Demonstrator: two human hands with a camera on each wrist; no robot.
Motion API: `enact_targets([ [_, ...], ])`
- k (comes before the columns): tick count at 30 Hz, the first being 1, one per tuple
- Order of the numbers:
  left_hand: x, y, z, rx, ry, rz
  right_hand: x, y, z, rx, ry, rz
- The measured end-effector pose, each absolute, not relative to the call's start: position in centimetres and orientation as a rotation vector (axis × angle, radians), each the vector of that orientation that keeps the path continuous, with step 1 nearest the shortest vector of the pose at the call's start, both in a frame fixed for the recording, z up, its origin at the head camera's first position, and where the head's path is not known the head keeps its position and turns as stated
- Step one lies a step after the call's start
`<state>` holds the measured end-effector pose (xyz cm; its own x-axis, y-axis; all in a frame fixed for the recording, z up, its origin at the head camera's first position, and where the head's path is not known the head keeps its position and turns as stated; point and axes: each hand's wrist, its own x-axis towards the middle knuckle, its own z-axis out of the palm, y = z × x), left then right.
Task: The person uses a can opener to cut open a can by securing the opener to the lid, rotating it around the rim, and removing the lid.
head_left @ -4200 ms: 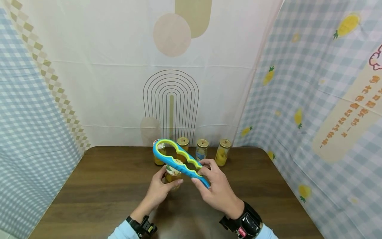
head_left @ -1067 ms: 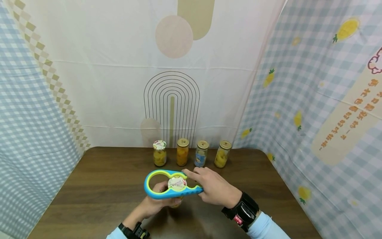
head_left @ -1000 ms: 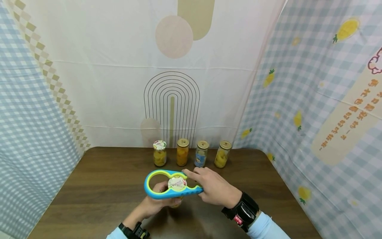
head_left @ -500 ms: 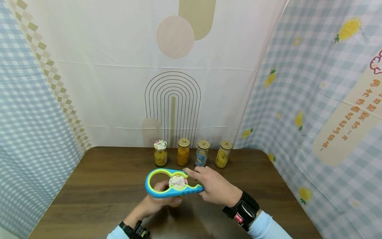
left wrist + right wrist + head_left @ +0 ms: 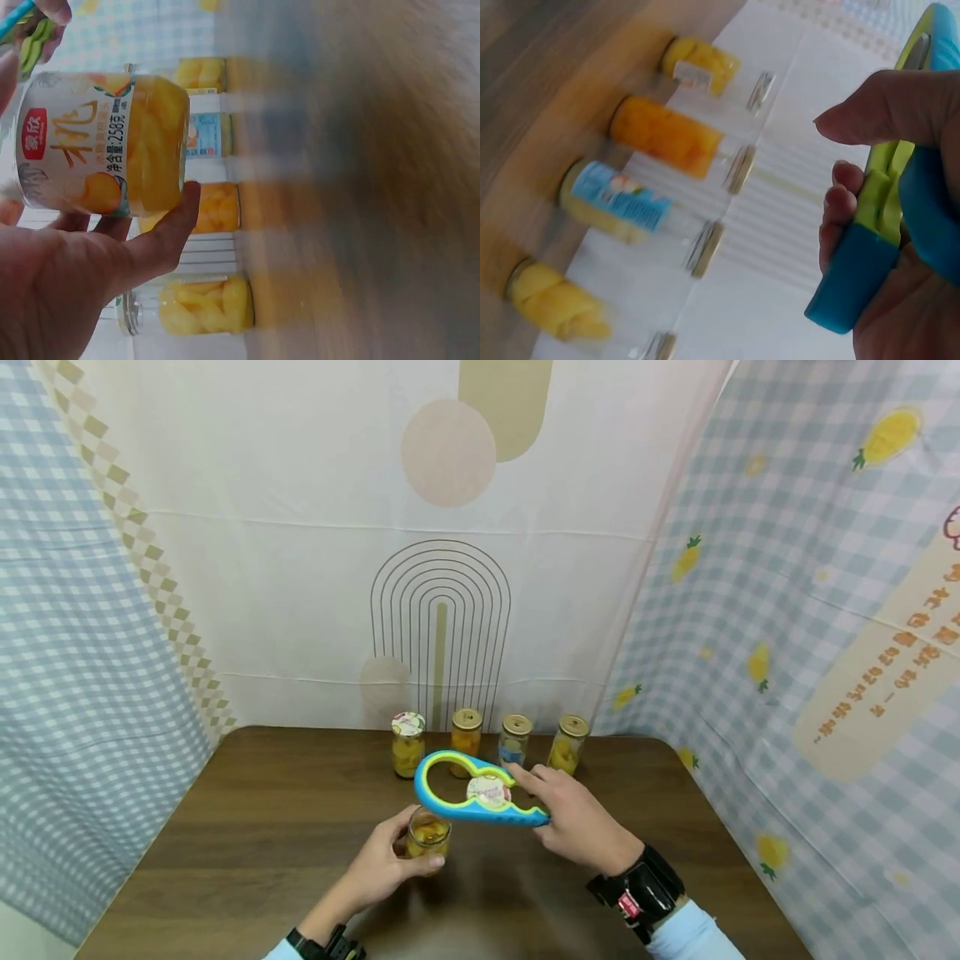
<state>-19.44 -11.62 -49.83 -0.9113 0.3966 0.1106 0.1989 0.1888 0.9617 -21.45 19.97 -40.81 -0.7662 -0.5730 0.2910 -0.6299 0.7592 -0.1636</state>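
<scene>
My left hand (image 5: 377,862) grips a glass jar of yellow fruit (image 5: 429,835), its mouth uncovered and the pieces inside visible from above. In the left wrist view, thumb and fingers wrap this jar (image 5: 105,146), which has a white label with a red mark and a peach picture. Held by its handle ends in my right hand (image 5: 581,820) is a blue and lime-green jar opener (image 5: 457,810). A white printed lid (image 5: 488,791) sits between the opener's arms. The right wrist view shows the opener (image 5: 855,277) with fingers around it.
Along the back of the brown table (image 5: 285,827) stand several lidded jars: one with a printed lid (image 5: 408,747), an orange-filled one (image 5: 467,727), a blue-labelled one (image 5: 516,732) and a yellow-filled one (image 5: 567,745). A white cloth (image 5: 300,610) hangs behind.
The opener was brought onto the jar's lid. Now opener and lid have moved up and to the right, off the jar, whose mouth is uncovered. The left hand keeps the jar.
</scene>
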Motion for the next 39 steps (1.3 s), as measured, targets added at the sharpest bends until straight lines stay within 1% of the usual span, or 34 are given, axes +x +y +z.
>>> enact_targets([
  [5, -18.6, -12.9, -50.0, 0.467, 2.366, 1.856, -21.7, 21.7, -41.5, 0.776, -2.746, 0.381],
  [13, -17.6, -15.2, -50.3, 0.182, 2.474, 1.966, -21.7, 24.3, -42.7, 0.544, -2.787, 0.391],
  [19, -17.6, -16.2, -50.1, 0.089, 2.564, 1.949, -21.7, 25.4, -43.5, 0.524, -2.774, 0.384],
  [29, -17.9, -16.4, -49.8, 0.018, 2.616, 1.871, -21.9, 25.5, -43.9, 0.502, -2.8, 0.414],
  [39, -18.9, -17.5, -50.3, -0.109, 2.5, 1.949, -21.7, 25.4, -44.3, 0.485, -2.808, 0.443],
])
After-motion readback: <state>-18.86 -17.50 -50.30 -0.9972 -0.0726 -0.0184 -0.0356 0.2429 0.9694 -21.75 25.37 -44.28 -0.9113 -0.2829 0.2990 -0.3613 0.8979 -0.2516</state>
